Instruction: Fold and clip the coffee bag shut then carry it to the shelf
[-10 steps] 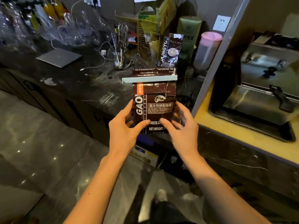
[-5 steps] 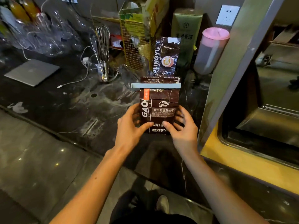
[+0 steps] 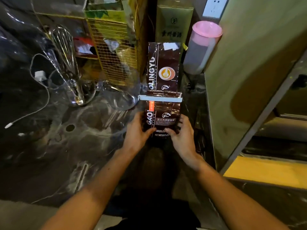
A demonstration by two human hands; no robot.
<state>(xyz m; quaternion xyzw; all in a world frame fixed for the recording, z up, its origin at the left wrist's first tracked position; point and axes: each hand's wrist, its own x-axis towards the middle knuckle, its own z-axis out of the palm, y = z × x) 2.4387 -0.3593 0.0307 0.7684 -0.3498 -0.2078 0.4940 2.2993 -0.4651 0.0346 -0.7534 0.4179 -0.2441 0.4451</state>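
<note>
The clipped bag (image 3: 162, 117) has been carried farther in over the dark counter (image 3: 83, 146), just before a second bag (image 3: 163, 67). It is gripped upright between the left hand (image 3: 137, 131) and right hand (image 3: 182, 135), so only placement is judged to remain.

**Clutter on the dark counter**

Straight beyond the hands a second brown coffee bag lettered "OLINGYU" (image 3: 163, 67) stands upright against a tall green carton (image 3: 174, 22). Up and to the right of them is a frosted plastic jar with a pink lid (image 3: 201, 45). To their upper left stand a yellow wire rack (image 3: 113, 52) and a steel balloon whisk (image 3: 65, 52), with a white charging cable (image 3: 39, 95) farther left.
</note>
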